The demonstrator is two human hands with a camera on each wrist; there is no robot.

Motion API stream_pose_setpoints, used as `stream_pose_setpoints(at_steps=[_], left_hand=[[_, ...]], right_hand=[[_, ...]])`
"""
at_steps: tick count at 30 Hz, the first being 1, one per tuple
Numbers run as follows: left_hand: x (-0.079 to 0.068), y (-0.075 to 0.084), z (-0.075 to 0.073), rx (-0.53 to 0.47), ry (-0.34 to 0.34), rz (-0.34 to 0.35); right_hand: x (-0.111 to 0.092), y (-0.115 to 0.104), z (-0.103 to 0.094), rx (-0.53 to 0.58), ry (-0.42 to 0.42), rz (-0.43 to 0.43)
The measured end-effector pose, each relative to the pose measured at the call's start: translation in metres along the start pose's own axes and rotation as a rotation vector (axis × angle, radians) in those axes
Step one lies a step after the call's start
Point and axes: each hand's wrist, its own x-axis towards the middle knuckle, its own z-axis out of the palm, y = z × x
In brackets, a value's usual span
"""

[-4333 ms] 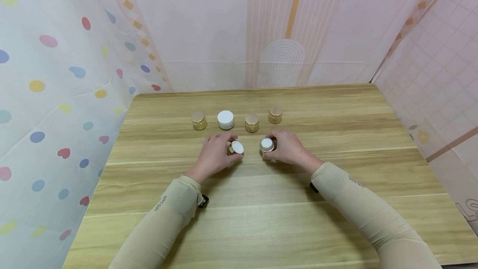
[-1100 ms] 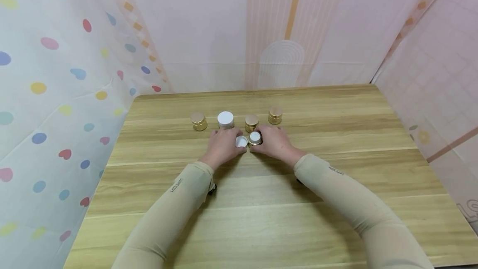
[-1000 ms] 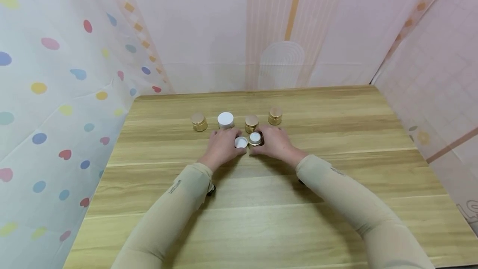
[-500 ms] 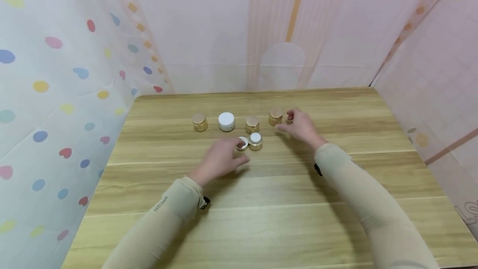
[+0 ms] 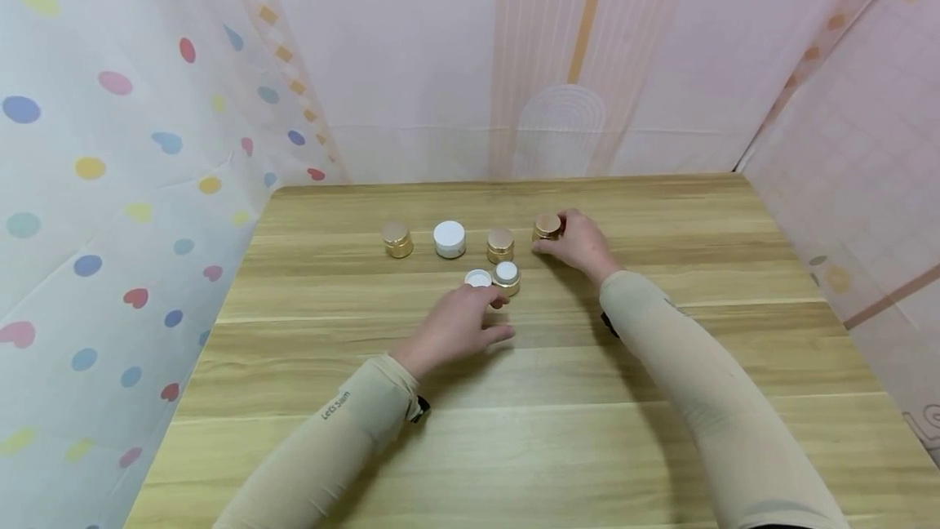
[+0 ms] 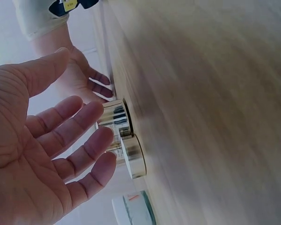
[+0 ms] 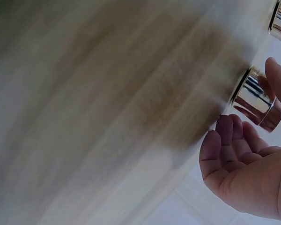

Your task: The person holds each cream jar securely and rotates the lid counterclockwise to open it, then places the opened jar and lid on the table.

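Note:
In the head view my left hand hovers low over the wood, fingers spread and holding nothing. Its fingertips overlap the front of a small gold jar with its lid off and a white inner top showing. Against that jar's left side lies its lid, white inside facing up. My right hand is at the rightmost gold jar, which has its lid on. The thumb lies before the jar and the fingers beyond it. The right wrist view shows the fingertips bent close beside this jar, a narrow gap between.
Behind the lidless jar stand a lidded gold jar, a white jar and another gold jar in a loose row. The wooden table meets patterned cloth walls at its back and sides.
The jar and lid were brought together and set down side by side; both hands let go. My right hand went to the rightmost jar. My left hand drew back, then moved slightly right.

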Motion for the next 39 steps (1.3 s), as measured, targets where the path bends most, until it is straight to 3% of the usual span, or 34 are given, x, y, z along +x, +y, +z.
stream_pose_setpoints(at_steps=[13, 22, 33, 39], left_hand=[[-0.002, 0.003, 0.005, -0.006, 0.002, 0.012], [-0.002, 0.002, 0.007, 0.001, 0.010, 0.012], [-0.004, 0.001, 0.009, -0.031, 0.008, 0.014], [-0.003, 0.005, 0.010, -0.053, 0.012, 0.026]], right_hand=[[-0.003, 0.000, 0.000, 0.005, 0.012, 0.014], [-0.017, 0.008, -0.009, -0.012, -0.004, -0.016], [-0.068, 0.028, -0.016, -0.073, -0.089, -0.220], [-0.095, 0.024, -0.011, -0.150, -0.181, -0.327]])
